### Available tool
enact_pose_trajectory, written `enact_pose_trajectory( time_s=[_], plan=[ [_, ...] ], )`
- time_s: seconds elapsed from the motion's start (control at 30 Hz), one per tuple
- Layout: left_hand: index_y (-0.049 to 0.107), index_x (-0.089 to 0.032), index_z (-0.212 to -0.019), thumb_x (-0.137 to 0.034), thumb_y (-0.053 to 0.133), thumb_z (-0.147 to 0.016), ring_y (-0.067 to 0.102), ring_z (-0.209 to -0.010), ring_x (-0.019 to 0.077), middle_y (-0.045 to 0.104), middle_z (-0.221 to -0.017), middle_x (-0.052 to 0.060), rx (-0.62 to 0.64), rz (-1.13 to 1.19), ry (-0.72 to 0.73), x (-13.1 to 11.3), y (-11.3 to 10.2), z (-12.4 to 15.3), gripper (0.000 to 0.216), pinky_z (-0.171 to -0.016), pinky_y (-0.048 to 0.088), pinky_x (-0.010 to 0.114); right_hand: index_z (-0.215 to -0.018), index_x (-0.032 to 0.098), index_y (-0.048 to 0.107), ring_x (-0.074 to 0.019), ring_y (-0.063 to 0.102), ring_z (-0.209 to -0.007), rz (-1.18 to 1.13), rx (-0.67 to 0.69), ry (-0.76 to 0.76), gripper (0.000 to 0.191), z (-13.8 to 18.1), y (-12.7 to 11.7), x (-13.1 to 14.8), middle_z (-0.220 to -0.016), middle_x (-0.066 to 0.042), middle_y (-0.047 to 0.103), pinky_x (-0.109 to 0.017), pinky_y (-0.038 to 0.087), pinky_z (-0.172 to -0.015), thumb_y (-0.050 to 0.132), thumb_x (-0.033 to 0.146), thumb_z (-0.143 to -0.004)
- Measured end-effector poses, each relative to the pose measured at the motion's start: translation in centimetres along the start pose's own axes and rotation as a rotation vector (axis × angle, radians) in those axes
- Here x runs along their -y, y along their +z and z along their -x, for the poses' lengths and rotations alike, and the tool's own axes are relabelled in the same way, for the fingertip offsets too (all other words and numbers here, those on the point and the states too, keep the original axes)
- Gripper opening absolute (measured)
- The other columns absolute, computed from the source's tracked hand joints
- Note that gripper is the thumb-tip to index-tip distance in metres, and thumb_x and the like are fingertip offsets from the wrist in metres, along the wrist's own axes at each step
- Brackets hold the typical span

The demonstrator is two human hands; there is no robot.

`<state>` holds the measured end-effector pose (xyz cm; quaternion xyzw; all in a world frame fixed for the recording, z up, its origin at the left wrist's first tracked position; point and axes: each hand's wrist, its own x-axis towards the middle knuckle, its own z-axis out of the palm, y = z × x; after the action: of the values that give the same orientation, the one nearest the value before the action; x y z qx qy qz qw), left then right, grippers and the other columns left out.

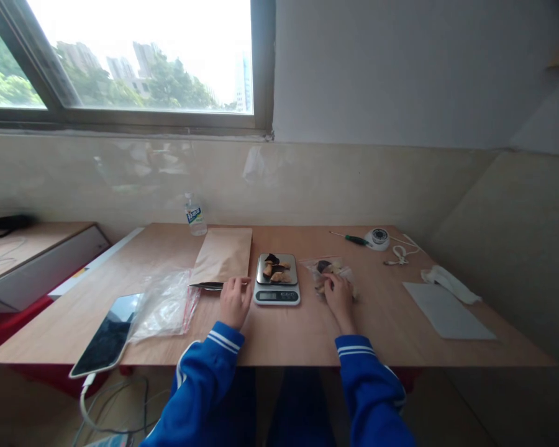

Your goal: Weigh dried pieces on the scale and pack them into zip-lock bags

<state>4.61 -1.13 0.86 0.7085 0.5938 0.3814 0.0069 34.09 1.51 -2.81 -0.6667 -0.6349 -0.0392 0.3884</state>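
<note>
A small digital kitchen scale point(277, 293) stands on the wooden table point(307, 329) with several dark and tan pieces point(276, 268) on its tray. My left hand point(235, 301) rests just left of the scale, fingers curled onto the open end of a brown paper bag point(223, 254). My right hand point(339, 293) lies right of the scale, fingers closed in a clear plastic bag point(328, 268) holding more of the same pieces. Both sleeves are blue with white stripes.
A pile of clear zip bags point(165, 304) and a phone on a cable point(107, 335) lie at the left. A water bottle point(194, 216) stands at the back. A screwdriver point(351, 238), round white device point(378, 238), white cable point(400, 253) and grey sheet point(447, 310) lie right.
</note>
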Motion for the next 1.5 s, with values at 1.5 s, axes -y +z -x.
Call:
enact_pose_trajectory(
  time_s=[1.5],
  plan=[
    [0.055, -0.016, -0.111, -0.018, 0.048, -0.080, 0.054, -0.105, 0.0297, 0.049, -0.120, 0.016, 0.260, -0.301, -0.063, 7.7, -2.9, -1.2, 0.032, -0.089, 0.044, 0.042, -0.088, 0.016, 0.069, -0.0238, 0.056, -0.082, 0.062, -0.028, -0.019, 0.033, -0.1, 0.4, -0.7, -0.090, -0.009, 0.070, -0.034, 0.035, -0.074, 0.037, 0.020, -0.080]
  ],
)
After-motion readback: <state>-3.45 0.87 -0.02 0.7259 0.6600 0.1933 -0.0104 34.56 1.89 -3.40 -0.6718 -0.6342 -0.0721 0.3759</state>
